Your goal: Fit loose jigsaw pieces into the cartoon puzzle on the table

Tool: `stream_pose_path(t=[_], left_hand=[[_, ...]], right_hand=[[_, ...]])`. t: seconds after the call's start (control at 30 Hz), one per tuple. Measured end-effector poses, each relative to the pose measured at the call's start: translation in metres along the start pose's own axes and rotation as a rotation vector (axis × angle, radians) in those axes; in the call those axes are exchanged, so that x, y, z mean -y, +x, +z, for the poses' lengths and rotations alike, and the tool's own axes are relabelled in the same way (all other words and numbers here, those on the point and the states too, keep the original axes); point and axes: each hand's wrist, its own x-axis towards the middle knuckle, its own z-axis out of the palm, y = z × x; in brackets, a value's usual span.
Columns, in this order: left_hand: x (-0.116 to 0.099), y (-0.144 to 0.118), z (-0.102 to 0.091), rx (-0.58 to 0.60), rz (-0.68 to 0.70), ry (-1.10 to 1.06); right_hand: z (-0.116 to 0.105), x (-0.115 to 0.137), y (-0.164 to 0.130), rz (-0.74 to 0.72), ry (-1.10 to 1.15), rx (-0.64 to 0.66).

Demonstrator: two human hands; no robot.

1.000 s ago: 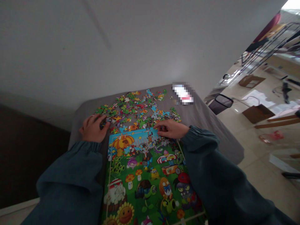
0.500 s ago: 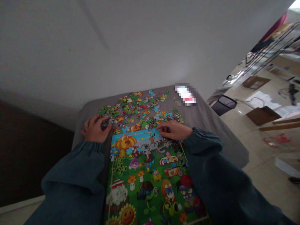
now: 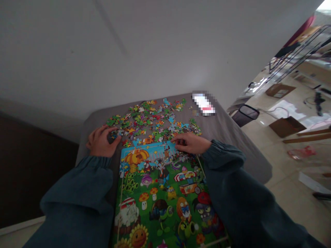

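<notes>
Little has shifted: right hand [image 3: 191, 143] seemingly presses puzzle [image 3: 160, 186] edge, palm-down.

Two hands rest on a grey table [image 3: 232, 131]: the left hand [image 3: 100, 142] beside loose puzzle pieces [image 3: 152, 120], the right hand [image 3: 192, 143] on the assembled jigsaw's [image 3: 162, 193] top edge.

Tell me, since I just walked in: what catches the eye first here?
The bright cartoon puzzle board lies between the sleeves on the grey-covered table. Beyond it spreads a scatter of loose pieces. The left hand rests at the scatter's left edge; the right hand sits at the board's far right corner.
</notes>
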Motion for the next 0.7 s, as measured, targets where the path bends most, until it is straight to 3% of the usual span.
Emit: stream_pose_path(t=[0.23,0.33,0.43,0.57,0.7], left_hand=[[-0.005,0.007,0.0,-0.001,-0.041,-0.014],[-0.006,0.004,0.001,-0.063,0.003,-0.017],[-0.008,-0.004,0.003,-0.104,0.204,-0.035],[-0.016,-0.014,0.01,0.084,0.442,-0.066],[-0.024,-0.018,0.017,0.239,0.535,-0.1]], right_hand=[[0.001,-0.001,0.001,-0.054,-0.046,-0.084],[0.002,-0.002,0.003,-0.058,-0.101,-0.281],[0.003,-0.006,0.005,-0.071,-0.189,-0.458],[0.004,-0.012,0.006,-0.03,-0.291,-0.431],[-0.002,-0.019,0.006,0.028,-0.364,-0.436]])
